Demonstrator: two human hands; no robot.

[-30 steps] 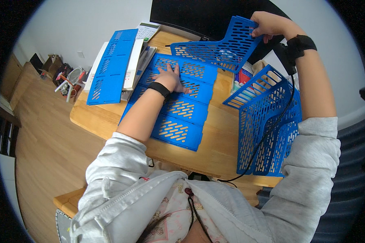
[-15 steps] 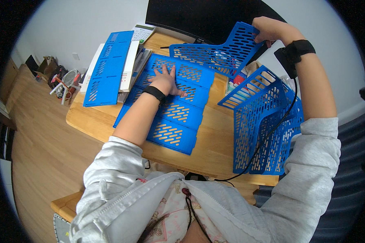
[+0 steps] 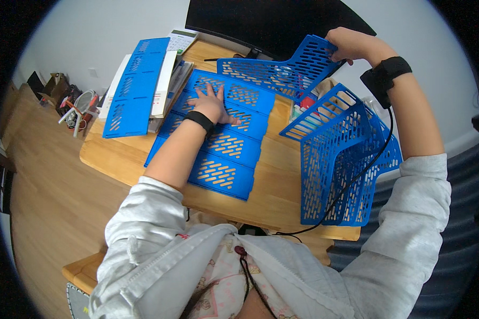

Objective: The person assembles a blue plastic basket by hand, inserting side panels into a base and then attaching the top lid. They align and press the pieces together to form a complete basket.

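Note:
My left hand (image 3: 212,106) lies with spread fingers on a flat blue plastic panel (image 3: 246,152) with slotted windows, which rests on the wooden table. At the far side, my right hand (image 3: 347,44) grips the raised corner of a blue slotted file-holder side panel (image 3: 307,61). That panel stands tilted along the far edge of the flat one; whether the two are joined I cannot tell. Several more blue slotted side panels (image 3: 320,165) lean together at the table's right. A long blue strip panel (image 3: 138,85) lies atop books and papers on the left.
A dark monitor (image 3: 271,24) stands behind the table (image 3: 277,175), with a calculator (image 3: 182,40) at its left. Small packages (image 3: 307,102) sit behind the right-hand panels. A black cable (image 3: 351,183) hangs from the device on my right wrist across those panels.
My right hand has lowered the gripped side panel slightly toward the table. My left hand stays on the flat panel. The whole view has shifted a little.

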